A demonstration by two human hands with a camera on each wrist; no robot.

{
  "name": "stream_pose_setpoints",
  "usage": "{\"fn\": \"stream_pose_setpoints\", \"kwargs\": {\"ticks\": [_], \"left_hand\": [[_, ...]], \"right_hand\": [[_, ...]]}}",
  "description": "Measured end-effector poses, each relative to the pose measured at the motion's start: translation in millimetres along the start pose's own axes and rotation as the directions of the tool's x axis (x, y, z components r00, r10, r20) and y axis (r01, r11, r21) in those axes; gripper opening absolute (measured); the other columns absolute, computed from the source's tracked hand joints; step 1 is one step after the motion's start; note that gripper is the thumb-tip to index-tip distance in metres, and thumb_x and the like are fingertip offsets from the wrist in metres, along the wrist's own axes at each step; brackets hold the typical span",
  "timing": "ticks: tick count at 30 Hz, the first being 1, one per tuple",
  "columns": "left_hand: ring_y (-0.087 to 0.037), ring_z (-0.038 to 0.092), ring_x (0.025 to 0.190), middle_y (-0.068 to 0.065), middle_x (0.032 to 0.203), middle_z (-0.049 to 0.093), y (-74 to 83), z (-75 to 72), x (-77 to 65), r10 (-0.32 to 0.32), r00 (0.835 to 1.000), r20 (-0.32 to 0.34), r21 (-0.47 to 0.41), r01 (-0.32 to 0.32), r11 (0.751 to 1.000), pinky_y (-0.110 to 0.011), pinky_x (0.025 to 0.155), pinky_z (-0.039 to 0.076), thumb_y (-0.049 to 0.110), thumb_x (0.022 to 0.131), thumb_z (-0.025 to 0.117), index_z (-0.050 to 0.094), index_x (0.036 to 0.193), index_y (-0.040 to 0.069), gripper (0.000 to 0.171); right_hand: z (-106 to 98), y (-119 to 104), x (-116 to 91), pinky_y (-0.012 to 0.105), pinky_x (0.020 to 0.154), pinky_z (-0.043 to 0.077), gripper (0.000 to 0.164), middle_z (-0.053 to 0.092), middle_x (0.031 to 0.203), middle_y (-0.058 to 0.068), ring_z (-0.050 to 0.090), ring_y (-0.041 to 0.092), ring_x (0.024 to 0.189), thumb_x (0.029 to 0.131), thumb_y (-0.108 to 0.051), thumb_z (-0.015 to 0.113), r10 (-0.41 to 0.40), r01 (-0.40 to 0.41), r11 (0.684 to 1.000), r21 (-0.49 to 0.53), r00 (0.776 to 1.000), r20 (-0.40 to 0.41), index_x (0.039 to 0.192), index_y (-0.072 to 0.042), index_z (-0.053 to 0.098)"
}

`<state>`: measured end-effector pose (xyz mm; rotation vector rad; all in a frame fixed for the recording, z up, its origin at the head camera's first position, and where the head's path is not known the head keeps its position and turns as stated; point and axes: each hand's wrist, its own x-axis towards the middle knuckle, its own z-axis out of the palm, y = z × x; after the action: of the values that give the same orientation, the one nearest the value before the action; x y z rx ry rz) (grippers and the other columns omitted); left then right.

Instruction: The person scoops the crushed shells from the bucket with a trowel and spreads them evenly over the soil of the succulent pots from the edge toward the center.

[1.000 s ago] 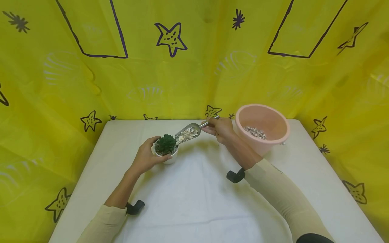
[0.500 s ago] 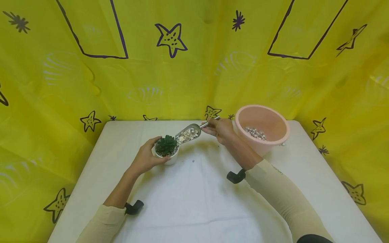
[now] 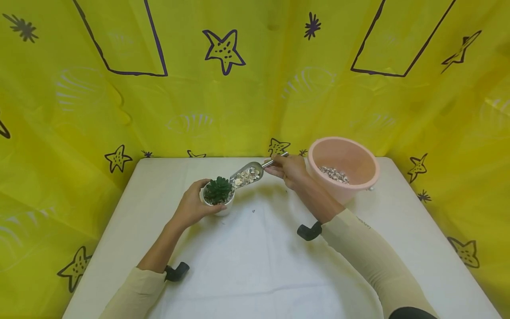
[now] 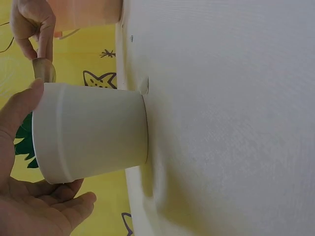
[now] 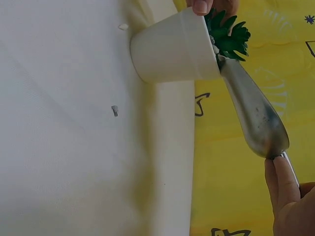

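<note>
My left hand (image 3: 189,204) grips a small white plant pot (image 4: 98,132) near its rim, thumb on the near side and fingers round the far side. A green artificial-looking succulent (image 3: 219,189) stands in the pot among small stone chips. My right hand (image 3: 291,170) holds the handle of a metal scoop (image 5: 256,110), which slants down toward the pot. Pale and brown stone chips (image 3: 248,176) fill the scoop's bowl. In the right wrist view the scoop's tip lies right at the rim, beside the leaves. The pot's base is close on the white cloth.
Right of my right hand stands a pink bucket (image 3: 358,192) with more stone chips (image 3: 334,174) in it. A dark chip (image 5: 114,110) and a pale chip (image 5: 123,26) lie on the white-covered table (image 3: 255,266). Behind the table hangs a yellow patterned curtain (image 3: 255,102).
A small dark chip has appeared on the cloth right of the pot, then a pale one near its base. Both hands, the pot and the scoop hold nearly the same positions.
</note>
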<state>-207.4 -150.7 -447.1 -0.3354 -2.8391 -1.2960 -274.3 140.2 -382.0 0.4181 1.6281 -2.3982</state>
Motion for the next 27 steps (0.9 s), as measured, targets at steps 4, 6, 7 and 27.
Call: {"fn": "stream_pose_setpoints", "kwargs": {"ticks": [4,6,7,27], "left_hand": [[-0.037,0.035,0.129,-0.018,0.141,0.040,0.3,-0.5,0.7,0.015,1.000,0.004,0.020,-0.015,1.000,-0.055,0.101,0.033,0.050,0.065,0.082,0.039,0.140,0.004,0.098],[-0.038,0.035,0.129,-0.019,0.141,0.040,0.5,-0.8,0.6,0.015,1.000,0.012,0.022,-0.015,1.000,-0.056,0.101,0.033,0.050,0.066,0.082,0.038,0.141,0.004,0.098],[-0.038,0.035,0.129,-0.018,0.142,0.039,0.4,-1.0,0.5,0.014,1.000,0.018,0.020,-0.015,1.000,-0.056,0.100,0.034,0.049,0.066,0.081,0.038,0.141,0.005,0.097],[-0.041,0.033,0.130,-0.015,0.147,0.033,-3.4,-3.1,0.6,0.031,0.996,0.085,-0.045,-0.027,0.999,-0.056,0.100,0.034,0.040,0.069,0.082,0.033,0.145,0.010,0.095]], "right_hand": [[-0.1,0.1,0.1,0.032,0.076,0.054,0.039,0.059,0.104,0.025,0.068,0.027,0.085,0.095,-0.006,0.054,0.001,-0.001,1.000,-0.002,1.000,0.008,0.126,0.016,0.044],[-0.2,0.0,0.1,0.032,0.076,0.054,0.039,0.059,0.106,0.026,0.068,0.028,0.086,0.095,-0.005,0.054,-0.002,0.002,1.000,-0.005,1.000,0.008,0.126,0.016,0.043],[-0.2,0.0,0.1,0.032,0.076,0.054,0.039,0.058,0.107,0.026,0.068,0.028,0.086,0.096,-0.005,0.053,-0.003,0.003,1.000,-0.007,1.000,0.007,0.126,0.016,0.043],[0.7,-0.8,-1.9,0.031,0.076,0.054,0.038,0.052,0.121,0.032,0.068,0.028,0.087,0.096,-0.005,0.052,-0.009,0.009,1.000,-0.017,1.000,0.001,0.126,0.016,0.044]]}}
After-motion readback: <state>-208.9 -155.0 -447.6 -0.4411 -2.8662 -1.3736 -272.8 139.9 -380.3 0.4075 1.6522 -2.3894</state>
